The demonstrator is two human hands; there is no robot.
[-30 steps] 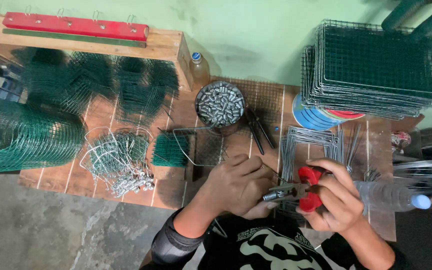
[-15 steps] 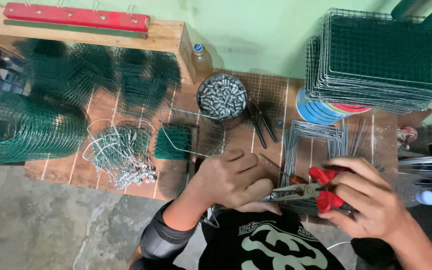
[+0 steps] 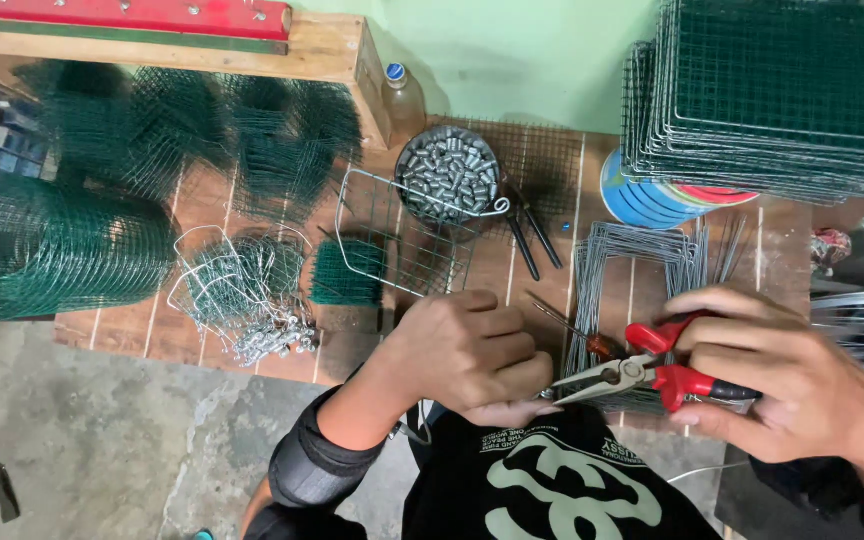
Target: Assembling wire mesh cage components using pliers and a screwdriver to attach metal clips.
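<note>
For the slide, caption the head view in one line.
Right hand grips red-handled long-nose pliers, tips meeting the closed left hand above a wooden bench with a round tin of metal clips.

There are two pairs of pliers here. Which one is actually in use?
The red-handled pliers, gripped in the right hand, jaws pointing at the left hand. The dark pair lies untouched beside the bowl.

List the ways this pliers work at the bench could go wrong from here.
1. The pointed tips of the red-handled long-nose pliers in the right hand sit right against the left hand; a slip might jab its fingers.
2. The round metal tin of small grey metal sleeves stands just beyond the hands among loose wire; a snag might tip it and scatter them.
</note>
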